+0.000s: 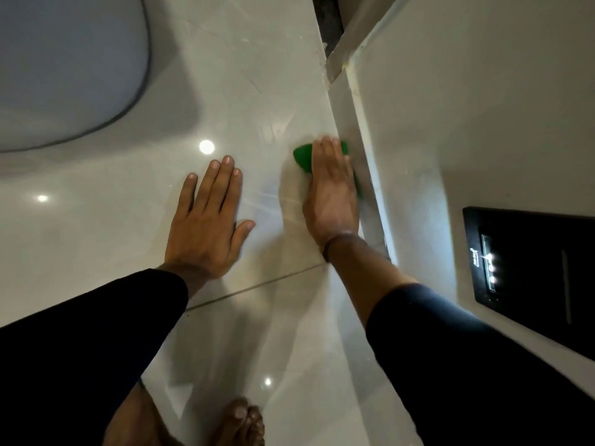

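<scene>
Two flat hands: left hand braces on the glossy floor, right hand presses the green pad (merely pinned, not clasped) by the right wall, so it could skid free.

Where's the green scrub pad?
Head view, right of centre: the green scrub pad lies on the floor under the right hand, beside the wall's base.
</scene>
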The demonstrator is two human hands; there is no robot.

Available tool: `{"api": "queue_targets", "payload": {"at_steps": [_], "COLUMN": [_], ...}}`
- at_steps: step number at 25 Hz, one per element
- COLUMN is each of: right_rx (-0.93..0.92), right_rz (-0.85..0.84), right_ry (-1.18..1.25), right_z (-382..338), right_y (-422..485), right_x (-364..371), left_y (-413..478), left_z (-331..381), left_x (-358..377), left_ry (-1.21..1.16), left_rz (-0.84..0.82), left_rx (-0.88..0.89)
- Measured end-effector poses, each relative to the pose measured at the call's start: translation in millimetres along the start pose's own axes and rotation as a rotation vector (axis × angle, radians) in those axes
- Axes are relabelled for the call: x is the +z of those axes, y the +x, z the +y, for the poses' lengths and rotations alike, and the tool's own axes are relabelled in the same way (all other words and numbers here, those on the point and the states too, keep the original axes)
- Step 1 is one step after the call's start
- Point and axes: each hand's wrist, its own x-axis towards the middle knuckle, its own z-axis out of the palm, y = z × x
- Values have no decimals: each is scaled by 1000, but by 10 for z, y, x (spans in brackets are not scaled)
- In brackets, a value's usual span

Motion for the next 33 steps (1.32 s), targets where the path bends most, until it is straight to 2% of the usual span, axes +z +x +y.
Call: {"api": "queue_targets", "payload": {"at_steps": [2,4,8,14,16,20,24,26,31,33], "right_rx": [21,44,68,-3,8,9,48,59,-2,-22], "right_rz": [42,59,3,40,56,36,-72,-68,-19,13], "right_ry": [1,29,-9,-27,-29,10,-18,-16,-4,6], "right_z": [-37,11,140,-226,-281,7,285,230,-82,-107], "right_y": [80,-214,-732,547,635,-165,-1008,-866,173,260], "right_x": [27,26,-39,-34,-6,-19,-113,-61,-22,-8], "left_y": [14,24,2,-9,-8,2,-5,2,12,-4], "left_z": [-4,-15,-8,-9,-11,-33,-1,-11,-24,-21], "left_x": [2,1,15,49,44,29,17,10,33,36], "left_ry": [-8,-8,-29,-36,-42,-36,-49,-46,-63,-73], "left_rz": [-9,0,5,-3,-3,19,11,0,12,10], "left_rx": [3,-1,-9,0,-7,-5,-15,-22,-19,-24]}}
